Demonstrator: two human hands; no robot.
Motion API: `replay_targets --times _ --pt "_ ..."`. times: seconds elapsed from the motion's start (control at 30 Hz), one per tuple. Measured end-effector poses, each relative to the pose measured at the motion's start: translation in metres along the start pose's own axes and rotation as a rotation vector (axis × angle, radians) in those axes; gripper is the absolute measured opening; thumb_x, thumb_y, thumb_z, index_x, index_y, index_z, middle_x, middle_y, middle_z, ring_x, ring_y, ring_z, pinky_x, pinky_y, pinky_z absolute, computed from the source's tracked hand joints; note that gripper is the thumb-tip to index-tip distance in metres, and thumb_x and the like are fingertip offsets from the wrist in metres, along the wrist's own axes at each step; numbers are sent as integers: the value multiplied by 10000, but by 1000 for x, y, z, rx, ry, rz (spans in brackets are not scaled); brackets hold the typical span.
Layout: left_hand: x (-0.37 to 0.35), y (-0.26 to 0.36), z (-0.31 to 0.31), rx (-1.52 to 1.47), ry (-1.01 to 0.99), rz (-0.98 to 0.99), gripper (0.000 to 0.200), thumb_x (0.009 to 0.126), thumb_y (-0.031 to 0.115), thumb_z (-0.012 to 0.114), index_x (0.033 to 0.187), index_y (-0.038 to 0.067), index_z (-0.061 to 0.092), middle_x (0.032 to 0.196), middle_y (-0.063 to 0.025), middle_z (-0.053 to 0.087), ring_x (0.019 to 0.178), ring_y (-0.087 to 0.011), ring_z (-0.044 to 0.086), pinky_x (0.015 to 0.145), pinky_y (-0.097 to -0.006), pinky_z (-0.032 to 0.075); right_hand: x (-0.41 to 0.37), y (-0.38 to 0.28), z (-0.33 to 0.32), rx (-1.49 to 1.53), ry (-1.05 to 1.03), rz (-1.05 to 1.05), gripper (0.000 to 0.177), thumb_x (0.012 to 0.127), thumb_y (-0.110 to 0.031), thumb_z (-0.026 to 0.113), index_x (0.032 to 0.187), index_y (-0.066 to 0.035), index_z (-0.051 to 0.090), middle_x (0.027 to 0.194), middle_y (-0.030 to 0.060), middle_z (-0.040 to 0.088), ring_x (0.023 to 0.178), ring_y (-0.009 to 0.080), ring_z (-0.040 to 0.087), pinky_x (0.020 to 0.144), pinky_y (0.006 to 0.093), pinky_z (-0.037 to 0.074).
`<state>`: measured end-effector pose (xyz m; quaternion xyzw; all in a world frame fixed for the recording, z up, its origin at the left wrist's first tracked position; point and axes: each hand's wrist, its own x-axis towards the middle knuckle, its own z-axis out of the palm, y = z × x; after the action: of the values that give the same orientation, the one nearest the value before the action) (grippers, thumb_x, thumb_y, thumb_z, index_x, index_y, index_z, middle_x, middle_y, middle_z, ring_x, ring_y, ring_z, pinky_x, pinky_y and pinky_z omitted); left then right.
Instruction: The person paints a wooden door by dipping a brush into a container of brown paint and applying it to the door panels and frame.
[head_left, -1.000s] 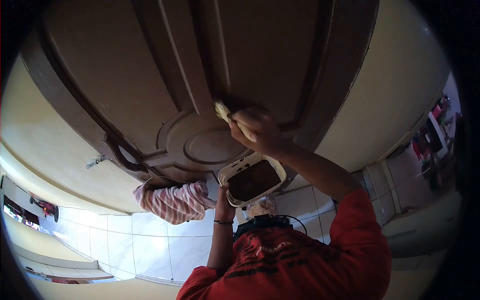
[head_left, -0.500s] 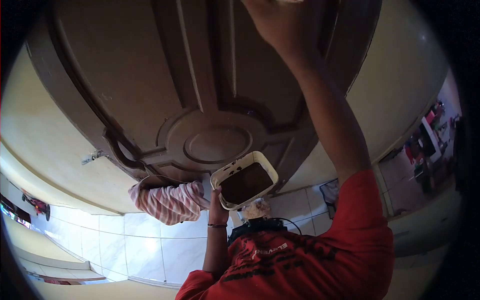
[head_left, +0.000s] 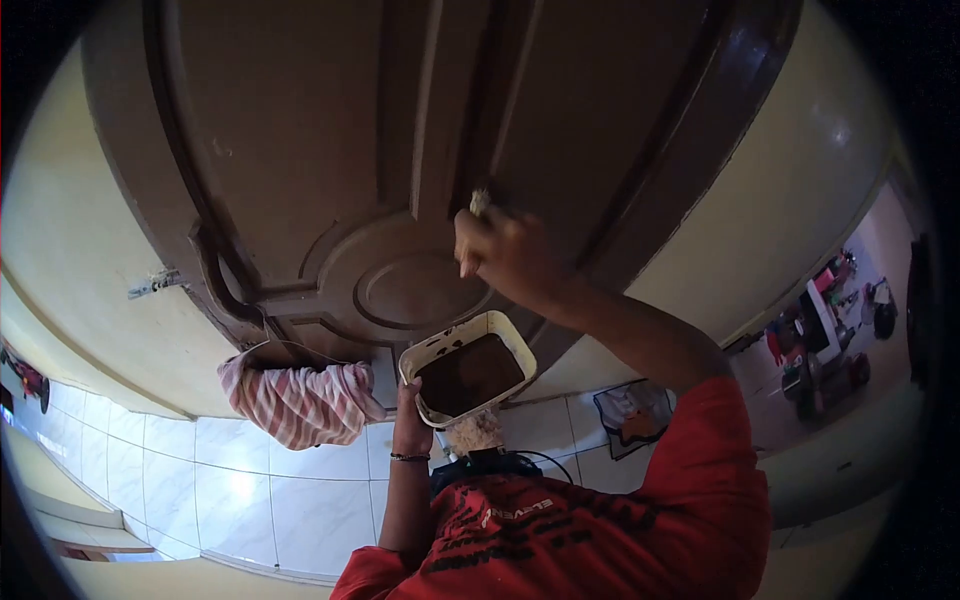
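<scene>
My left hand (head_left: 408, 412) grips the near left rim of a cream plastic tub (head_left: 412, 352). Dark brown paint (head_left: 475, 373) lies in the tub, with smears up the inner wall. Higher up, my right hand (head_left: 505, 248) is closed around a paintbrush (head_left: 480, 202), of which only a short pale piece shows above the fingers. The brush is close to the right-hand panel of a brown wooden door (head_left: 300, 110), just above its carved oval. My fingers hide most of the brush handle.
A red-and-white striped cloth (head_left: 305, 400) hangs at the door's lower left, below the curved handle (head_left: 225, 280). White floor tiles (head_left: 235, 490) lie beneath. A dark-edged mat (head_left: 632, 415) is on the floor to the right, and assorted items (head_left: 820, 330) stand beyond the wall.
My right hand has come down from the top of the view to the door's middle, bringing the brush into sight. The tub stays in my left hand; the whole view has shifted slightly.
</scene>
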<state>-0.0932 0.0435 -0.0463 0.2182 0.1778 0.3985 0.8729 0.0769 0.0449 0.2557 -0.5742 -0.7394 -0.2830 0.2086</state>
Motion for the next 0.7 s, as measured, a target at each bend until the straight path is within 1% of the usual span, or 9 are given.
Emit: replay_targets --times 0.17,0.23,0.33,0.4,0.43,0.47,0.53,0.6,0.7 --pt "-4 4 0 1 -2 8 532 959 330 493 1381 11 436 1334 -132 565 1201 -250 572 1018 -380 464 59 32 -54 -195 246 44 196 815 -222 697 902 -103 568 766 106 670 704 304 691 595 423 561" --pt "-4 4 1 -16 3 -5 533 955 325 502 1380 10 436 1336 -130 563 1206 -247 569 1022 -380 461 90 40 -84 -270 472 58 126 846 -197 711 823 -122 612 691 57 650 568 256 652 549 372 536" --pt "-7 4 8 37 -13 13 525 947 306 518 1383 27 427 1339 -121 555 1211 -245 562 1025 -379 457 130 50 -118 -264 620 57 207 839 -98 713 748 -44 535 570 110 500 470 219 565 452 333 440" --pt "-11 9 20 46 -7 26 520 943 290 526 1389 49 412 1346 -113 538 1222 -244 547 1036 -376 447 149 60 -127 -354 932 -248 315 831 -120 730 700 -40 455 552 98 450 460 215 514 452 338 422" --pt "-12 10 21 43 -6 24 520 943 290 526 1389 49 412 1346 -113 538 1222 -244 547 1036 -376 447 151 59 -124 -354 942 -276 312 838 -107 720 689 -47 453 554 105 439 469 210 511 459 340 419" --pt "-13 11 22 44 -12 21 515 943 286 527 1389 56 410 1345 -112 533 1225 -243 542 1040 -374 442 144 61 -119 -354 941 -278 312 838 -107 720 689 -47 453 554 105 439 469 210 511 459 340 419" --pt "-12 12 25 40 -19 21 510 943 282 527 1388 63 408 1344 -110 529 1228 -242 537 1044 -372 437 115 65 -96 -545 619 -233 162 811 -200 733 783 -125 592 683 51 638 575 251 650 531 374 528" --pt "-11 16 26 43 -39 9 514 943 280 527 1390 58 408 1355 -113 522 1235 -243 531 1051 -374 428 84 31 -71 -155 376 -233 211 759 -196 758 758 -122 561 646 44 604 578 249 642 524 372 527" --pt "-11 18 32 46 0 8 518 944 286 524 1395 60 406 1359 -116 520 1235 -244 531 1047 -375 430 32 17 -15 -319 170 -166 249 712 -170 772 747 -123 531 612 30 564 574 247 633 520 364 528"
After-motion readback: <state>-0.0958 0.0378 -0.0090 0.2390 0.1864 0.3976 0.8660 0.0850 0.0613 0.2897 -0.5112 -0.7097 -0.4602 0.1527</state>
